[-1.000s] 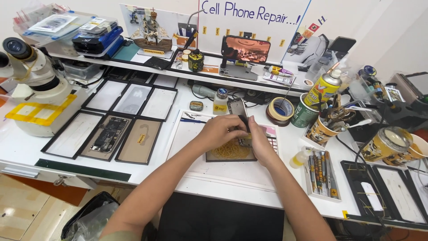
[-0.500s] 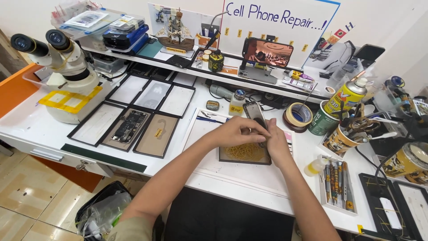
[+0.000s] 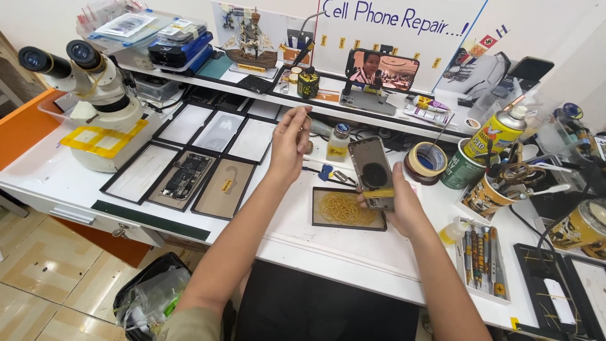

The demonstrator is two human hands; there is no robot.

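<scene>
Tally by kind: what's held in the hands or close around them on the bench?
Phone back housing, in right hand: 1
Rubber-band tray: 1
Tape roll: 1
Small bottle: 1
Spray can: 1
Total: 5

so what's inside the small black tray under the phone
The tray holds a loose pile of yellow rubber bands. The phone, held upright in the right hand, covers the tray's right end, so anything there is hidden.
</scene>
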